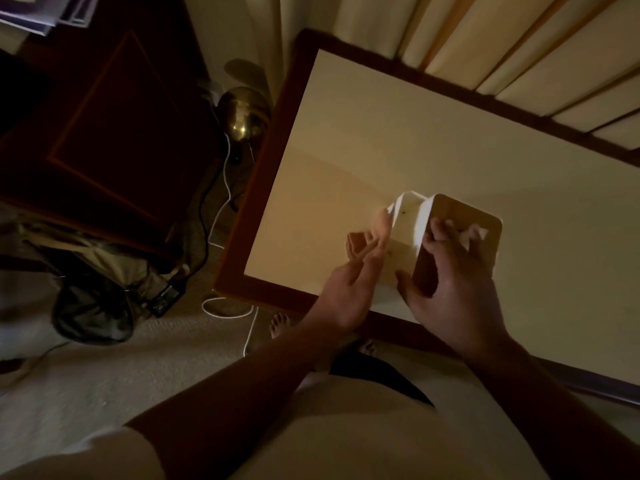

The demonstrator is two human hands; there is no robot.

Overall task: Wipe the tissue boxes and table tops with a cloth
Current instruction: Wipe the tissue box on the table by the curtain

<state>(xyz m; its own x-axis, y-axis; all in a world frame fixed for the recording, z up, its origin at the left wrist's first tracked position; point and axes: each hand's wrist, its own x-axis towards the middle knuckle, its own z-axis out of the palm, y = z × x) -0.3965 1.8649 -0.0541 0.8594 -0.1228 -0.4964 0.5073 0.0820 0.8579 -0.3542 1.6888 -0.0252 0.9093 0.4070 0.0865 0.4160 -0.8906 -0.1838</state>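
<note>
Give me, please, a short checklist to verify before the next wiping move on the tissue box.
1. Right hand grip on the tissue box: ok, its fingers curl over the wooden lid.
2. Left hand supporting the box: ok, its straight fingers touch the white side.
3. Cloth in a hand: cannot tell, as nothing shows clearly as a cloth.
4. Tissue out of the way: not ok, it sticks out of the lid opening beside the right fingers.
5. Box over the table: ok, it is above the pale top, near the front edge.
6. Box resting or lifted: cannot tell.
</note>
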